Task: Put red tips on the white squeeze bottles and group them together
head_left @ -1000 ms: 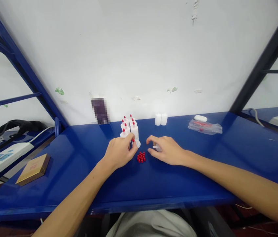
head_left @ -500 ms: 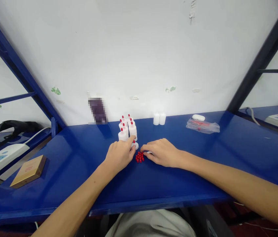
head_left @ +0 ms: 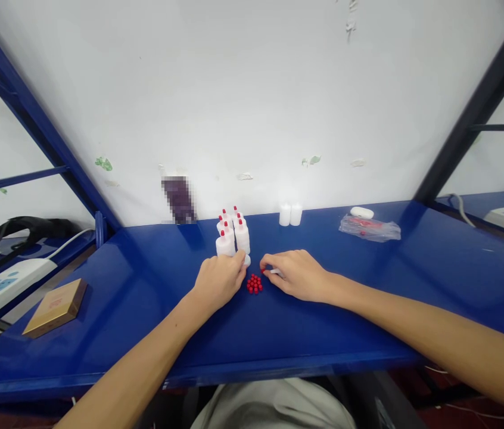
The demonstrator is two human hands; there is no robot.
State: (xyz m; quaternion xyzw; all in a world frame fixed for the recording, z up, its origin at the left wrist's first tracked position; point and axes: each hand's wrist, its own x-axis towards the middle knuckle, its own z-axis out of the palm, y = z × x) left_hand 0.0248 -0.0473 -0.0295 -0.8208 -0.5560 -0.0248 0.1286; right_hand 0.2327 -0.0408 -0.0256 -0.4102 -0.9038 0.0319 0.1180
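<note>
Several white bottles with red tips [head_left: 242, 239] stand grouped behind my left hand [head_left: 220, 277]. That hand is closed round a white bottle [head_left: 247, 260], mostly hidden by the fingers. A small cluster of red caps [head_left: 254, 284] lies on the blue table between my hands. My right hand [head_left: 299, 275], right of the cluster, pinches a red cap [head_left: 263, 271] at its fingertips. A thin white piece [head_left: 277, 272] shows between the thumb and palm of the same hand.
Two white bottles [head_left: 290, 215] stand near the wall. A clear bag with red pieces [head_left: 369, 228] and a white oval object [head_left: 361, 212] lie at the back right. A gold box [head_left: 55, 308] lies left on the blue table [head_left: 314, 339].
My right hand has lifted slightly away from the cluster with a red cap at its fingertips. My left hand's fingers have closed further over the bottle's top, hiding its red tip.
</note>
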